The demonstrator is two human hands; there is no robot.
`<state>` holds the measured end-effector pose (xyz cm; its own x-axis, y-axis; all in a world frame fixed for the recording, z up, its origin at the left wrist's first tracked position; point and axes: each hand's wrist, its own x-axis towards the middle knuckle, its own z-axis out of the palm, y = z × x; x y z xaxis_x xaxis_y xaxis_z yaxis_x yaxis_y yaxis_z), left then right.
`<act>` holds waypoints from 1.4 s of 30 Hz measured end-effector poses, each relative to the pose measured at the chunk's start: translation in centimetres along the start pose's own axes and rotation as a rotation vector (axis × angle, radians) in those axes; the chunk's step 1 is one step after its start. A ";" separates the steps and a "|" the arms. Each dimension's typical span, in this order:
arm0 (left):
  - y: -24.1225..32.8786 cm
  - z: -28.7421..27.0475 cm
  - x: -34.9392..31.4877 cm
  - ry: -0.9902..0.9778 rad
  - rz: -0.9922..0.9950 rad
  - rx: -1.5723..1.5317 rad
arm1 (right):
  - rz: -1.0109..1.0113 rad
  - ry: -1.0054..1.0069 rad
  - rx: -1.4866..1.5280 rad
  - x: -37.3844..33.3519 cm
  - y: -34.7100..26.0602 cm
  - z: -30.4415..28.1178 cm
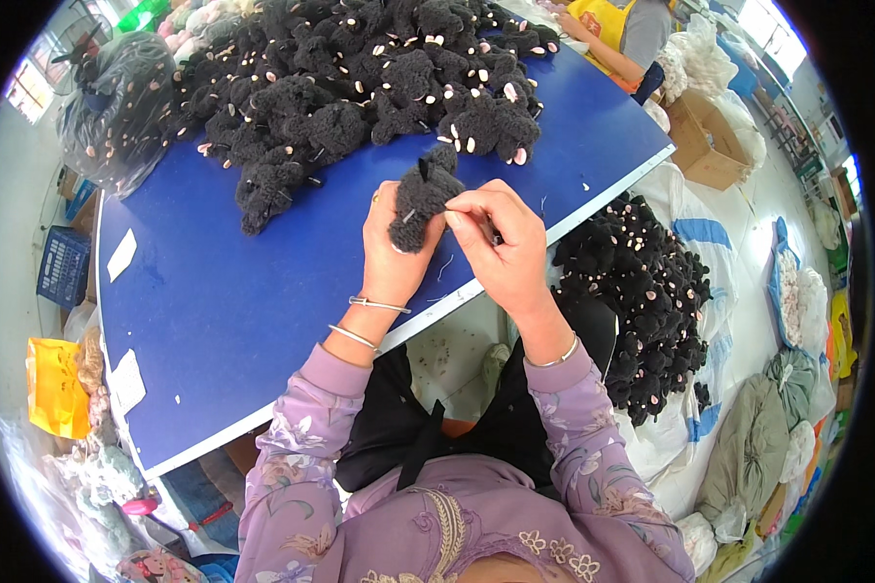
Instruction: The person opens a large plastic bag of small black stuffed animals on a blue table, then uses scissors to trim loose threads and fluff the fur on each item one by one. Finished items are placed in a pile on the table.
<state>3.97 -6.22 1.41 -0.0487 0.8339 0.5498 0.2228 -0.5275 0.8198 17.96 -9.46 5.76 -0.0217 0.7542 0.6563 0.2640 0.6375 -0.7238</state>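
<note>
My left hand [387, 255] is wrapped round a small black plush toy [426, 194], holding it up over the near edge of the blue table [292, 282]. A thin pale line, perhaps a thread or pin, shows on the plush. At its right side, my right hand [506, 243] is closed in a pinch, thumb and forefinger together against the toy's edge. What lies between those fingertips is too small to make out. Beyond my hands, a large heap of similar black plush pieces [311, 117] with pink and white bits covers the far part of the table.
More black plush pieces [642, 301] are piled on a white sheet right of the table. A cardboard box [705, 141] and a person in a yellow apron [603, 24] are at the back right. A blue crate [65, 264] and a filled plastic bag [117, 112] stand left.
</note>
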 end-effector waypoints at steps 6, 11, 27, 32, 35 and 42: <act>0.6 -0.1 0.3 0.016 0.145 0.152 | 0.024 -0.081 -0.109 0.2 0.3 1.3; 0.0 -0.3 0.2 -0.021 0.196 0.221 | 0.308 -0.076 0.178 0.1 0.5 0.8; -0.2 -0.3 0.4 -0.012 0.167 0.319 | 0.608 -0.081 0.681 0.5 0.5 -1.4; -0.2 -0.6 0.7 0.026 0.167 0.306 | 0.478 -0.197 0.155 0.4 1.2 -2.1; 0.0 -0.7 0.7 0.016 0.161 0.307 | 0.341 -0.365 -0.135 0.1 0.9 -1.5; 0.2 -0.6 0.4 -0.012 0.194 0.355 | 0.350 -0.389 -0.175 0.3 0.6 -0.7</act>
<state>3.43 -6.09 1.85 0.0388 0.7273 0.6852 0.5494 -0.5883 0.5934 18.78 -8.92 5.65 -0.2498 0.9401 0.2320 0.4754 0.3278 -0.8164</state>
